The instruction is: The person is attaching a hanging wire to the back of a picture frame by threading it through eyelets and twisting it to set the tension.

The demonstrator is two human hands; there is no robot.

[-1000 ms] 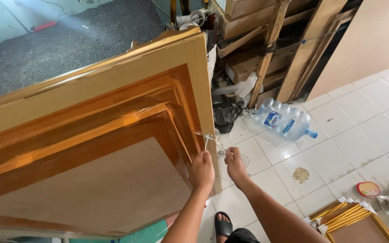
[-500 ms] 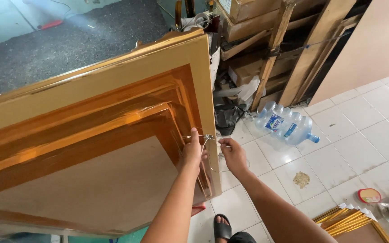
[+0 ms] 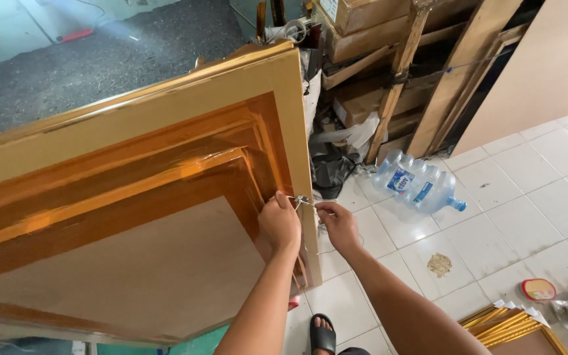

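gold frame (image 3: 133,171) leaning upright; small metal hook (image 3: 302,199) sitting at its right edge, between both hands. left hand (image 3: 279,223) pinching it, right hand (image 3: 338,225) pinching the thin wire (image 3: 327,246) trailing rightward, equally near.

You're in a framing workshop — just left of your hands a big gold picture frame (image 3: 133,190), beyond them planks (image 3: 399,72) and cardboard boxes (image 3: 363,20), and gold moulding strips (image 3: 504,325) lying on the white tiled floor (image 3: 527,197) to their right.
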